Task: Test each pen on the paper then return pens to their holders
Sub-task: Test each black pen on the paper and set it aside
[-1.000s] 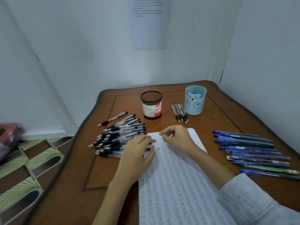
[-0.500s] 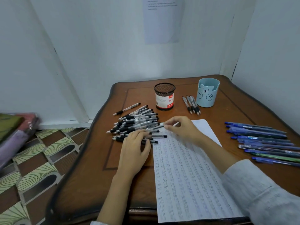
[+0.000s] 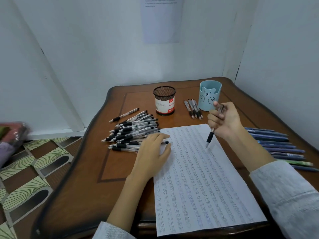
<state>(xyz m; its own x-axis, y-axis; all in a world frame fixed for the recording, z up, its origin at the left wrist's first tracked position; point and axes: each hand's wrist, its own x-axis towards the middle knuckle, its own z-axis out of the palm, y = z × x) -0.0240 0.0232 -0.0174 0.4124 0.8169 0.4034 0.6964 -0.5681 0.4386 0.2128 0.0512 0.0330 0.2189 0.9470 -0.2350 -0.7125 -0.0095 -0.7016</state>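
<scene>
From the head view, the paper (image 3: 198, 178) lies lengthwise down the middle of the surface (image 3: 120, 169), already filled with rows of small test marks. It serves as the landmark here.

Over the paper's upper right part, the right hand (image 3: 224, 121) holds one black pen (image 3: 211, 135). The grip is closed around the barrel, fingers curled and the thumb up at the clicker end. The pen slopes down to the left with its tip at the sheet; whether it touches cannot be told. That hold looks suited to clicking the tip out and writing.

On the paper's left edge, the left hand (image 3: 151, 152) lies flat with an open grip. Its straight fingers rest partly on the sheet and partly on the nearest pens, probably to steady the paper for the stroke.

Just left of the paper, a heap of black pens (image 3: 134, 131) lies close to the left hand, probably the stock awaiting test. Right of the paper, a row of blue pens (image 3: 279, 147) lies side by side.

Beyond the paper's top edge stand a mesh holder (image 3: 164, 100) and a blue bear holder (image 3: 209, 95). Three black pens (image 3: 193, 108) lie between them. No pens show above either holder's rim, so returning them seems barely begun.
</scene>
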